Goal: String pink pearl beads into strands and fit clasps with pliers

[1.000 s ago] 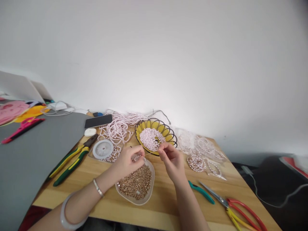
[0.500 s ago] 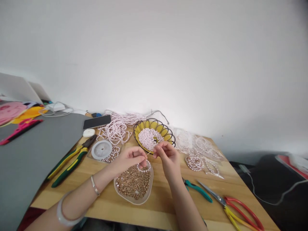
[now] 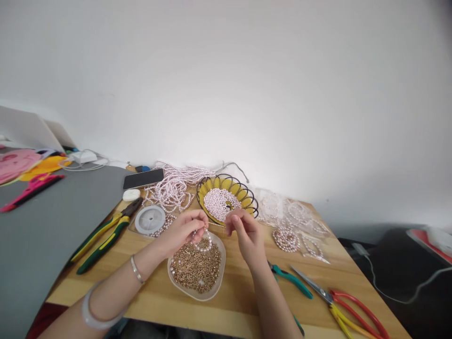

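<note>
My left hand (image 3: 187,231) pinches a string of small pale pink beads (image 3: 205,244), which hangs in a loop below the fingertips. That loop is just over a translucent tray (image 3: 221,278) of tiny gold beads (image 3: 194,269). A thin stretch of the string runs from the left fingertips toward my right hand (image 3: 245,233), whose thumb and forefinger are closed on its end; the very tip is too small to make out. Behind the hands stands a yellow basket with a black wire rim (image 3: 254,200), holding loose pink beads (image 3: 221,203).
To the left lie green-yellow pliers (image 3: 106,238), a thread spool (image 3: 150,220), a phone (image 3: 143,179) and heaped pink bead strands (image 3: 171,190). On the right are bagged bead loops (image 3: 298,212), a coiled bead strand (image 3: 285,239), teal-handled pliers (image 3: 293,281) and red-yellow scissors (image 3: 330,296).
My left hand has moved a little left and up with the bead string, widening the gap between the hands. The right hand has hardly moved.
</note>
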The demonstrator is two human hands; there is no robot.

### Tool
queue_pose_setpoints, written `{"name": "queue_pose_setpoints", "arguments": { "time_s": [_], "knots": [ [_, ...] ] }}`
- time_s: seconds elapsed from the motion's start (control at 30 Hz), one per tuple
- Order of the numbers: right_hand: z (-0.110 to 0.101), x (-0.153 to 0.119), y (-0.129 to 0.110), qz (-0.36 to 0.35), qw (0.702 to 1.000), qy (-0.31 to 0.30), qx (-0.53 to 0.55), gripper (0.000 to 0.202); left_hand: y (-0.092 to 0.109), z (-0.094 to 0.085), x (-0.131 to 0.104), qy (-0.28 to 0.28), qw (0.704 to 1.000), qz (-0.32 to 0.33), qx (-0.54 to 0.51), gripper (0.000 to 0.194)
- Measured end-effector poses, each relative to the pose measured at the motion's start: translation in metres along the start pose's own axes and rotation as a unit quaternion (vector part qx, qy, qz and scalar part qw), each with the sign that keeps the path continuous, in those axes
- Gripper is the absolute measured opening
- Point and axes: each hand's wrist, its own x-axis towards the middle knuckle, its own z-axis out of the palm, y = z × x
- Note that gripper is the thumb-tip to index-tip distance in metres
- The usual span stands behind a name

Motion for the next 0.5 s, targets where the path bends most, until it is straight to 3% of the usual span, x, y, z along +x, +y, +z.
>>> {"name": "queue_pose_setpoints", "arguments": {
  "time_s": [0.23, 0.5],
  "knots": [
    [0.006, -0.002, -0.013, -0.039, 0.985, -0.097, -0.138, 0.022, 0.004, -0.001, 0.000, -0.004, 0.996, 0.026, -0.089, 0.012],
    [0.011, -0.004, -0.003, -0.038, 0.959, -0.214, -0.183, 0.027, 0.008, -0.005, 0.003, 0.045, 0.984, 0.094, -0.145, 0.016]
  ]
}}
